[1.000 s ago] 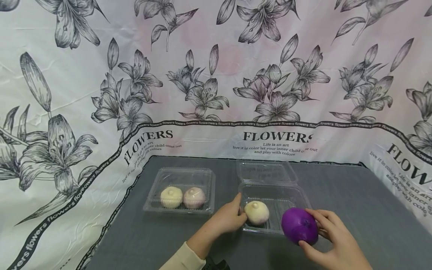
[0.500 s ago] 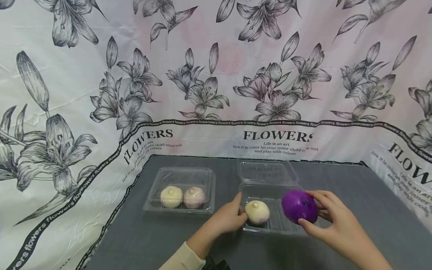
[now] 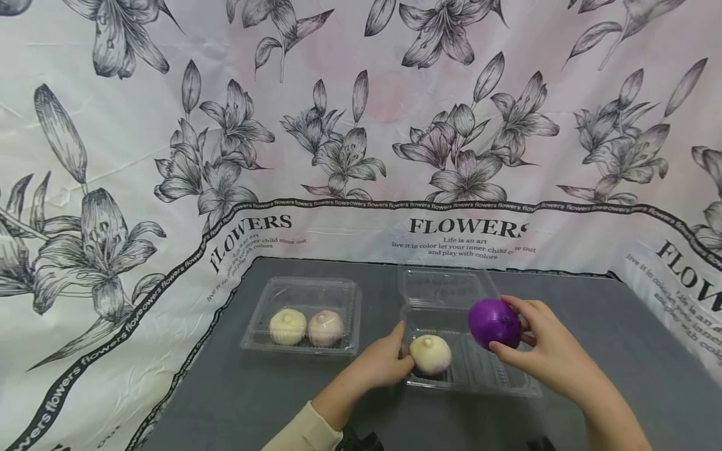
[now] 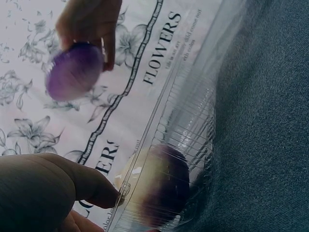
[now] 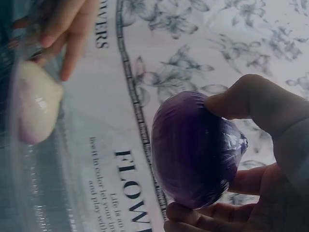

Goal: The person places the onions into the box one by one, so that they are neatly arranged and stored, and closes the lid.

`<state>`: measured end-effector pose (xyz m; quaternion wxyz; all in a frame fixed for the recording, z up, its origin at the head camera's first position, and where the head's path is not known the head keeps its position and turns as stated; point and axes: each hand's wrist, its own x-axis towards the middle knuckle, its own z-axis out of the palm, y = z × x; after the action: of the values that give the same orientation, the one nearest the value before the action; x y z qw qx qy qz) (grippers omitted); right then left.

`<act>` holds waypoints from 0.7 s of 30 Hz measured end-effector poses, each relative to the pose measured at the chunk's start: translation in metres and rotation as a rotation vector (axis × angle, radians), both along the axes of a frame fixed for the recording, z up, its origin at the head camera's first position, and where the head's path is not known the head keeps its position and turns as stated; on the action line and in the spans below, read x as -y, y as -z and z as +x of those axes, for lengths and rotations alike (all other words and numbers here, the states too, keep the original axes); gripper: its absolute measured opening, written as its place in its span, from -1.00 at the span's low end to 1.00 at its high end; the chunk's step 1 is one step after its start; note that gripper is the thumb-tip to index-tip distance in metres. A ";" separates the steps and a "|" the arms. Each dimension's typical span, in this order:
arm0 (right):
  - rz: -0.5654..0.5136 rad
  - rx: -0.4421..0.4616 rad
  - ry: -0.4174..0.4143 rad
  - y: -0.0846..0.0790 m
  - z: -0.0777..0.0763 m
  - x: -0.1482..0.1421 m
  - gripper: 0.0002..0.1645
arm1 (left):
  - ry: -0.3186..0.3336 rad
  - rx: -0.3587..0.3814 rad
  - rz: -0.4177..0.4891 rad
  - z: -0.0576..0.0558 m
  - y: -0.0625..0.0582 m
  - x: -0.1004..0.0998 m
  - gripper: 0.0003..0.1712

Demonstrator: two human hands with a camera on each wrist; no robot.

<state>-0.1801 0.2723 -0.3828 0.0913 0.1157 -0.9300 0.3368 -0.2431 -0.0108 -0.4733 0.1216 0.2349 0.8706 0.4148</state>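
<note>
My right hand (image 3: 538,332) holds a glossy purple onion (image 3: 494,323) between thumb and fingers, raised over the right part of an open clear plastic box (image 3: 479,384). The right wrist view shows the thumb on one side of the onion, fingers on the other, and its small pointed tip (image 5: 244,143) towards the palm. My left hand (image 3: 383,360) pinches the box's left rim, its thumb (image 4: 99,188) at the edge in the left wrist view. Inside the box, close to that hand, sits a cream-coloured bulb (image 3: 430,354) with a purplish underside and a small nub on top.
Left of the open box stands a lidded clear box (image 3: 259,338) with a cream bulb (image 3: 288,326) and a pinkish bulb (image 3: 325,328) inside. The open box's lid (image 3: 445,287) lies back behind it. A flower-printed cloth (image 3: 361,156) rises behind the grey table (image 3: 586,313).
My right hand has carried the purple onion up and away from me, from the box's front right edge to above its right part. My left hand has stayed at the rim.
</note>
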 end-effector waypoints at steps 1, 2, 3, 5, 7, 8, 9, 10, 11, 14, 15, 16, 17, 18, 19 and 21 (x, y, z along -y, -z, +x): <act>0.003 0.017 -0.003 0.002 -0.002 0.000 0.01 | 0.002 0.004 0.002 0.000 0.000 0.000 -0.04; 0.014 0.034 -0.002 0.005 -0.004 0.000 0.03 | 0.005 0.008 0.002 0.000 0.001 0.000 -0.04; 0.030 0.052 0.000 0.007 -0.006 0.000 0.04 | 0.006 0.010 0.001 0.001 0.000 0.000 -0.04; 0.072 0.082 0.003 0.012 -0.009 0.000 0.05 | 0.005 0.007 -0.008 0.001 -0.001 0.000 -0.04; 0.124 0.105 0.002 0.016 -0.013 0.000 0.06 | 0.004 0.005 -0.019 0.001 -0.002 0.000 -0.04; 0.151 0.114 0.005 0.018 -0.014 0.000 0.06 | 0.002 0.005 -0.022 0.001 -0.003 0.000 -0.03; 0.176 0.120 0.007 0.019 -0.015 0.000 0.06 | 0.002 0.005 -0.025 0.000 -0.004 0.001 -0.03; 0.198 0.128 0.009 0.021 -0.016 -0.001 0.05 | 0.004 0.007 -0.030 0.000 -0.005 0.001 -0.03; 0.219 0.135 0.009 0.024 -0.017 -0.001 0.05 | 0.006 0.010 -0.034 0.000 -0.006 0.001 -0.03; 0.260 0.156 0.014 0.033 -0.020 -0.001 -0.01 | 0.009 0.014 -0.049 0.001 -0.006 0.001 -0.03; 0.272 0.160 0.014 0.036 -0.021 -0.001 -0.04 | 0.011 0.017 -0.056 0.002 -0.006 0.001 -0.03; 0.288 0.160 0.015 0.039 -0.022 0.000 -0.06 | 0.010 0.015 -0.063 0.002 -0.007 0.001 -0.03; 0.306 0.155 0.018 0.043 -0.024 0.000 -0.08 | 0.008 0.011 -0.069 0.002 -0.007 0.001 -0.03; 0.327 0.147 0.022 0.046 -0.025 0.000 -0.10 | 0.004 0.006 -0.073 0.002 -0.007 0.001 -0.03; 0.353 0.136 0.026 0.050 -0.026 0.000 -0.11 | 0.004 0.007 -0.074 0.002 -0.007 0.001 -0.02; 0.397 0.111 0.036 0.057 -0.028 0.000 -0.14 | 0.004 0.005 -0.074 0.003 -0.008 0.001 -0.02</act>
<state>-0.2082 0.2718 -0.4396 0.0212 0.0962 -0.9836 0.1510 -0.2403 -0.0116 -0.4653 0.1333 0.2310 0.8845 0.3829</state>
